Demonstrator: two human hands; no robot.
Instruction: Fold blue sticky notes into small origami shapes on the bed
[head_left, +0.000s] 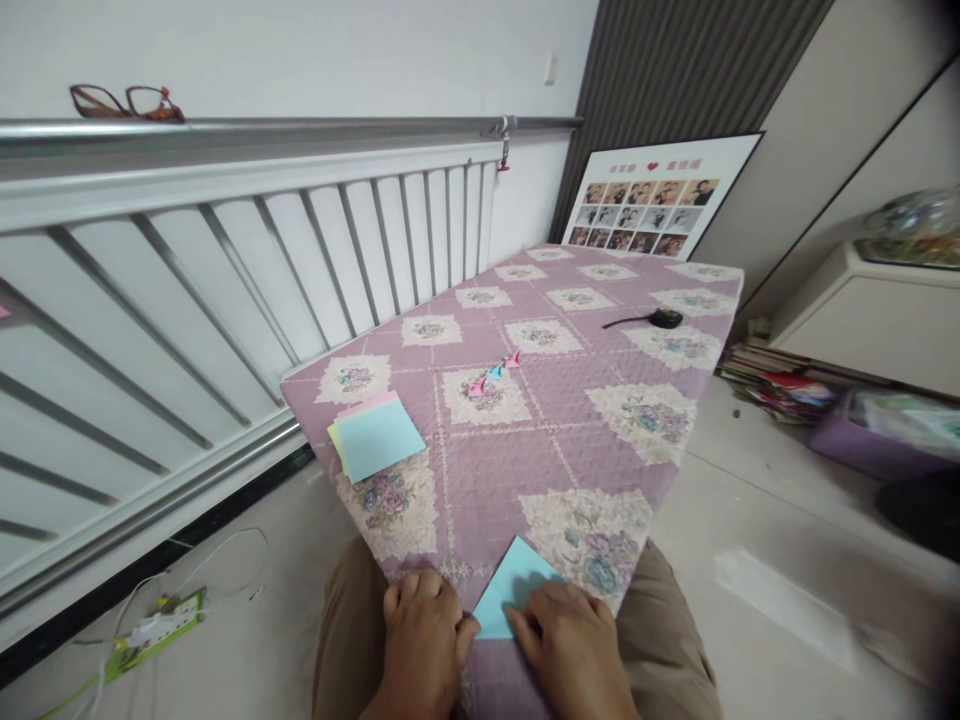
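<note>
A light blue piece of paper [504, 600] lies at the near edge of the table, one corner pointing away from me and its near edge straight, like a folded triangle. My right hand [571, 640] presses on its right side, thumb on the paper and fingers bent together. At the paper's left corner rests the thumb of my left hand [426, 635], whose other fingers are curled against the tablecloth. Further left sits a stack of blue, pink and yellow paper squares [379, 438]. Small folded pink and blue paper pieces [494, 372] stand in a row mid-table.
A purple floral cloth [495, 490] covers the table. A black object with a thin handle [664, 318] lies at its far right. Beside the table is a white radiator [315, 250], with glasses [127, 102] on the pipe above. A power strip [161, 630] lies on the floor.
</note>
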